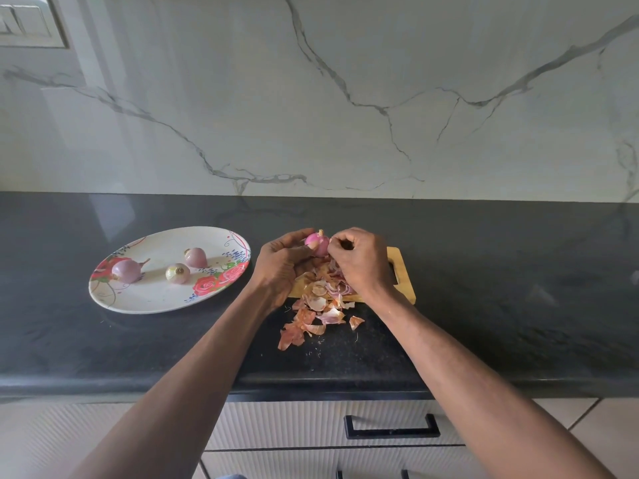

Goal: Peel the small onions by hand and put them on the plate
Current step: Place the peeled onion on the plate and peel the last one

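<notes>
Three peeled onions [178,273] lie on the plate [152,302] at left; left hand [281,267] cradles a fourth onion [318,244] above the cutting board [404,285] while right hand [359,261] pinches its skin: best pull toward the stem, in strips.

Most of the wooden cutting board [405,271] lies hidden under both hands and the heap of onion skins [320,305]. On the board's left, the left hand [280,267] covers the lower part of the pink onion [317,243]. Far up-left of the board, the wall switch plate [27,22] is cut by the frame's edge.
</notes>
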